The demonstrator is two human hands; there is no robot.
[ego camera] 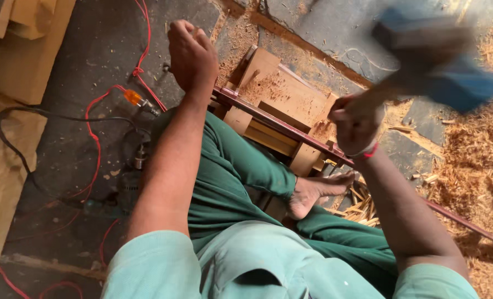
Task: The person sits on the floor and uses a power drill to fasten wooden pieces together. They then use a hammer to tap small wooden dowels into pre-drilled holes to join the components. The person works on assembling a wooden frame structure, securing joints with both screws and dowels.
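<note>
- Right hand (356, 123): closed tight around a wooden handle, raised; a red band is worn at the wrist.
- Hammer (440, 63): held by the right hand; its head is up and out from the grip, heavily motion-blurred, blue-grey. Exact shape cannot be told.
- Left hand (192, 54): closed into a fist, thumb side up. A thin dark tool seems to poke out below the fist, probably a chisel; too small to confirm.
- Wooden workpiece (282, 102): lies between the two grips, below the hammer hand, covered in chips. It is braced by a reddish bar (282, 126) and, further in, by a bare foot (313, 191).
- Handling, as judged: the hammer looks head-heavy, so it is best gripped low on the handle, as it is now. The handle is stiff, dry wood, unlikely to slip.
- The workpiece looks rigid and blocky, light enough to shift under blows, hence the bracing; edges could splinter.
- Away from the left grip: red cable (94, 138) and black cable (19, 155) on the dark floor (91, 50).
- Beyond the right grip: wood shavings (473, 160) piled thick.
</note>
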